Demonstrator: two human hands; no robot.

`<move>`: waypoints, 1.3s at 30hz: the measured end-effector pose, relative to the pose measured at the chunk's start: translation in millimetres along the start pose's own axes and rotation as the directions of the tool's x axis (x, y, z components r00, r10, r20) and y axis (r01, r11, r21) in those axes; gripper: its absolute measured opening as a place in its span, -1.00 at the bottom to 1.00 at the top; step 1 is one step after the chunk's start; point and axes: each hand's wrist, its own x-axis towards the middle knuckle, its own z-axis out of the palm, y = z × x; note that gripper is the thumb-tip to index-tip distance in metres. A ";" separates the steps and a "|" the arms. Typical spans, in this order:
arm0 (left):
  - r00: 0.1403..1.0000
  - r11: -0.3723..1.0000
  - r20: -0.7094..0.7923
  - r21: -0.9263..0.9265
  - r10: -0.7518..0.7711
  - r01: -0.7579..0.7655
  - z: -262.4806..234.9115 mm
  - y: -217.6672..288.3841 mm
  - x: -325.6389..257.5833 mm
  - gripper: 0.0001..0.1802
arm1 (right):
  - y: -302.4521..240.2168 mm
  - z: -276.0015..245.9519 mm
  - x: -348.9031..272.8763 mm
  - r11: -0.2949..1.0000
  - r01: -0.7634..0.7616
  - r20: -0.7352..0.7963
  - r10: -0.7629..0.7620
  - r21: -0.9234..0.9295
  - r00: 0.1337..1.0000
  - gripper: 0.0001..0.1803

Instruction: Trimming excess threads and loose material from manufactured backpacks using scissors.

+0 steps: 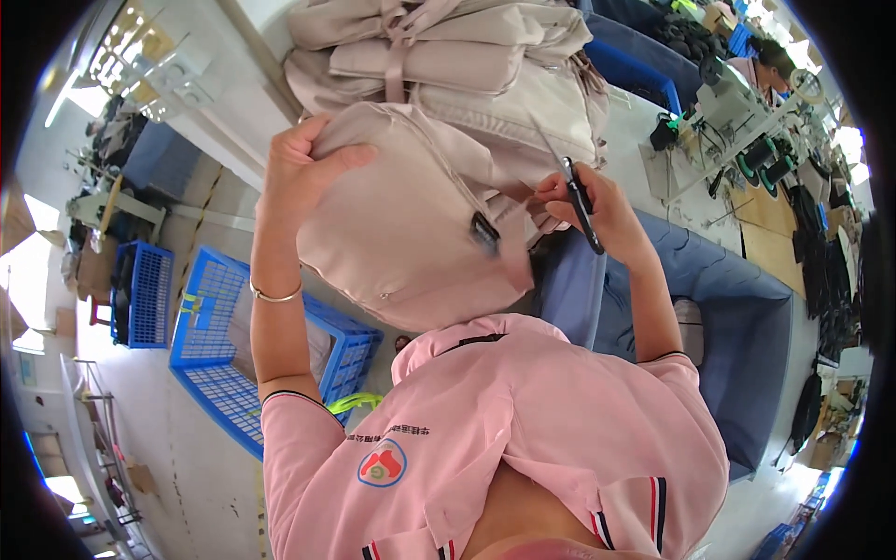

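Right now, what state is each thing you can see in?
Front bag, held up; zip too unclear to judge.
Bags behind, piled up.
Black-handled cutting tool, held, tip pointing toward the pile.
Left-hand fingers, gripping the front bag's upper edge.
Right-hand fingers, closed around the tool.
Blue basket, open-topped, pale material inside.
Blue bin, open-topped, pale item inside.
Bracelet, worn.

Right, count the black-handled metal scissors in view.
1. The black-handled metal scissors are in the bare right hand, tip pointing up and leftward, beside the beige fabric bag that the bare left hand grips. More could be hidden among the background clutter.
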 end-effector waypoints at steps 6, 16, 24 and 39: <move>0.996 0.998 0.053 -0.007 -0.066 0.066 24.0 1.1 21.3 -0.73 | 60.2 -45.4 -14.0 0.740 -0.083 -0.427 -0.289 -0.667 0.857 -0.74; 0.992 0.996 0.105 -0.032 -0.074 0.078 28.2 4.9 49.9 -0.70 | 7.6 14.4 -21.6 0.903 0.100 -0.212 -0.204 -0.418 0.956 -0.44; 0.991 0.983 0.124 -0.165 -0.058 0.078 20.1 -8.0 52.4 -0.67 | 4.5 56.5 -2.4 0.855 0.024 -0.153 -0.121 -0.518 0.981 -0.16; 0.989 0.880 0.105 -0.452 -0.106 0.142 -6.1 -31.7 45.7 -0.68 | 5.3 93.1 21.0 0.786 0.075 -0.162 -0.218 -0.614 0.962 -0.29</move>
